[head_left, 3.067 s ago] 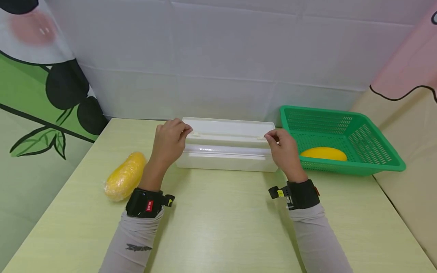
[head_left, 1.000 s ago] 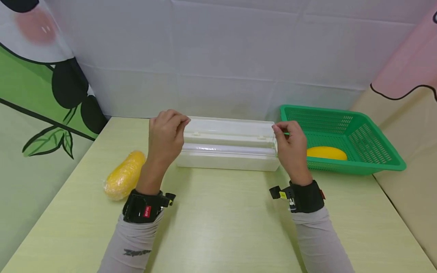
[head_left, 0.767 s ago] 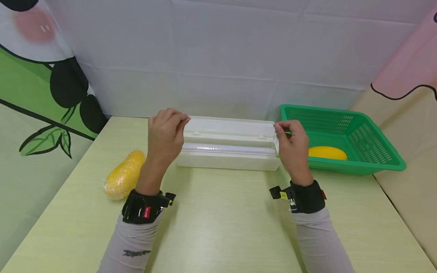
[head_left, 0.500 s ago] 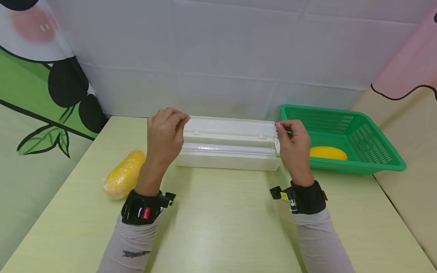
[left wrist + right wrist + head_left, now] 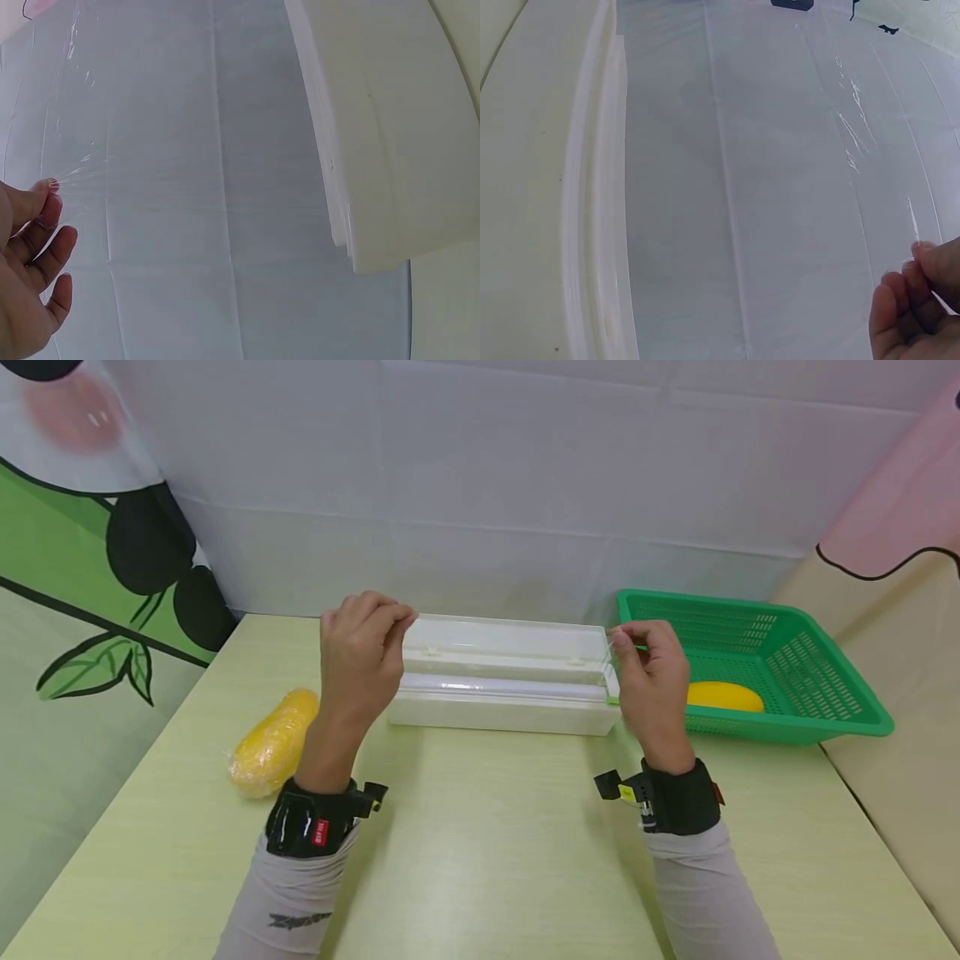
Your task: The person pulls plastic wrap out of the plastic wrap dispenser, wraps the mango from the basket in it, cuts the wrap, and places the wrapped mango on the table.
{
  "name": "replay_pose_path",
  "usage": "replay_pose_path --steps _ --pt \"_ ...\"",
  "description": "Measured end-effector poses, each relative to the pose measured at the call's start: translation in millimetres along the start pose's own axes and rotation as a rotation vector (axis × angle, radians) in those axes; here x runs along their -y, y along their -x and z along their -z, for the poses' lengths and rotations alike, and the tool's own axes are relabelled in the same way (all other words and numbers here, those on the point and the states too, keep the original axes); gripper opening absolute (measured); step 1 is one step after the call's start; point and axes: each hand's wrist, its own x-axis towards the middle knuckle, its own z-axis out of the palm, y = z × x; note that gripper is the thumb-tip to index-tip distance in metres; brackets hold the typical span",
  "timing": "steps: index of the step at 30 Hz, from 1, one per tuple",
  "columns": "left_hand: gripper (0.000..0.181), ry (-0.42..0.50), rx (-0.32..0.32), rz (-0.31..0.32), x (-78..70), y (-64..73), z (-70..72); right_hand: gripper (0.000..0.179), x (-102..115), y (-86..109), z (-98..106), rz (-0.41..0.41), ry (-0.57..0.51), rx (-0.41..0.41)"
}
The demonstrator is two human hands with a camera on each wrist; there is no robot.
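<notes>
A white cling film dispenser (image 5: 502, 718) stands at the back of the table, its lid (image 5: 517, 635) raised and a shiny roll (image 5: 502, 686) inside. Clear cling film (image 5: 79, 161) stretches up from it, barely visible in the head view. At the film's left corner, my left hand (image 5: 360, 660) pinches it between thumb and fingertip; wrinkles fan out from that grip in the left wrist view. My right hand (image 5: 654, 689) pinches the opposite corner, with glossy creases in the film (image 5: 853, 127) in the right wrist view. Both hands are raised above the dispenser's two ends.
A yellow mango-like fruit (image 5: 272, 745) wrapped in film lies left, beside my left wrist. Close behind my right hand stands a green basket (image 5: 795, 732) holding another yellow fruit (image 5: 725, 696). A pale cloth backdrop (image 5: 495, 477) hangs directly behind the table's back edge.
From the dispenser's lid area, both hands have risen and spread apart, pulling the film up. Over the last second the right hand has drifted slightly right, the left slightly left.
</notes>
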Motion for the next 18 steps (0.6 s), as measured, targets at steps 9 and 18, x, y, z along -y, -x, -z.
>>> replay_pose_path --steps 9,18 --pt "0.019 0.003 -0.008 -0.017 -4.0 -2.7 5.4 0.018 6.0 -0.8 2.7 0.011 -0.027 -0.012" --pt "0.015 0.044 -0.001 0.008 -9.6 -5.2 10.9 0.018 13.0 -0.7 6.2 0.002 -0.038 -0.017"
